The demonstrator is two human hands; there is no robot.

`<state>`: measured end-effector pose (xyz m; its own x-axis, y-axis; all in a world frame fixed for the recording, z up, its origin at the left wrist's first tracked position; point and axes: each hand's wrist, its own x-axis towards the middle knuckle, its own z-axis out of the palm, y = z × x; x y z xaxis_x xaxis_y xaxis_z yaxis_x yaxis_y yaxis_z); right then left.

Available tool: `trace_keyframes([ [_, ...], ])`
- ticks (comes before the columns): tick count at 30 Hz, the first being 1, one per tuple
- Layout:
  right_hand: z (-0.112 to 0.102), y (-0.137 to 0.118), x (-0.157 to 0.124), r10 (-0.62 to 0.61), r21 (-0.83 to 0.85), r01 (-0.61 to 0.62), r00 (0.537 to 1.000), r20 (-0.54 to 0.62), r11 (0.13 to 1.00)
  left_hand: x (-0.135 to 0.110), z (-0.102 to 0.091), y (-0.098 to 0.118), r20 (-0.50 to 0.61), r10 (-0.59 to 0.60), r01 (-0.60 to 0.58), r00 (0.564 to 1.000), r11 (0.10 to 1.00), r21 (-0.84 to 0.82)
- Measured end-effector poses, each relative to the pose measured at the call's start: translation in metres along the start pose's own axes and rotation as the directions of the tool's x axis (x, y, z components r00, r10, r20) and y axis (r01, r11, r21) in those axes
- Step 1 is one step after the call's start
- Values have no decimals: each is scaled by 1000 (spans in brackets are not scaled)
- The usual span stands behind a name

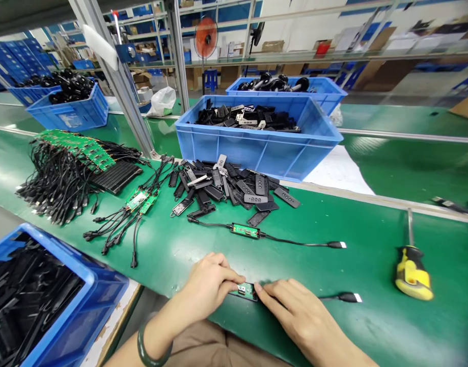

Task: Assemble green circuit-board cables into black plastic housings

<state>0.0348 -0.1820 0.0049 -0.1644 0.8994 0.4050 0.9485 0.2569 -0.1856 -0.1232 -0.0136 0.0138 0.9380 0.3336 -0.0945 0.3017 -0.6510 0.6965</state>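
Near the table's front edge, a small green circuit board (246, 290) lies in a narrow black casing. My left hand (209, 285) pinches its left end between thumb and index finger. At the right end, my right hand (295, 306) presses with its thumb, the other fingers curled round the far side and partly hidden. A black cable with a white-tipped USB plug (350, 297) comes out beyond my right hand. Farther back, a second circuit board (245, 231) with a cable at each end lies flat, its USB plug (336, 245) pointing right.
A pile of black casing pieces (234, 186) lies before a blue bin (256, 148) of similar parts. To the left are stacked boards (81, 148) with bundled cables and a few loose ones (140, 201). A yellow-black screwdriver (413, 272) stands right; another blue bin (104, 300) is lower left.
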Motion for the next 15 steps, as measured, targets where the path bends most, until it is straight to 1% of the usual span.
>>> trace_keyframes([
  [3,3,-6,0,-44,-136,45,999,10,990,0,2,-2,-6,-17,17,1000,1000,-1],
  [5,7,-14,-1,-43,-229,48,999,29,972,0,3,-3,2,-31,31,1000,1000,7],
  [9,9,-30,5,-18,-349,63,991,129,935,3,3,-5,19,-9,9,1000,1000,26],
  [11,4,-30,14,3,-334,69,978,211,940,5,2,-9,21,38,-39,999,999,27],
  [12,0,-26,18,35,-306,46,967,254,951,6,2,-12,21,68,-68,997,997,21],
  [14,-10,-16,26,114,-213,-45,939,325,976,8,3,-24,19,138,-138,990,990,-6],
  [15,-15,-10,28,157,-165,-104,924,348,981,9,5,-32,-14,144,-144,990,990,-10],
])
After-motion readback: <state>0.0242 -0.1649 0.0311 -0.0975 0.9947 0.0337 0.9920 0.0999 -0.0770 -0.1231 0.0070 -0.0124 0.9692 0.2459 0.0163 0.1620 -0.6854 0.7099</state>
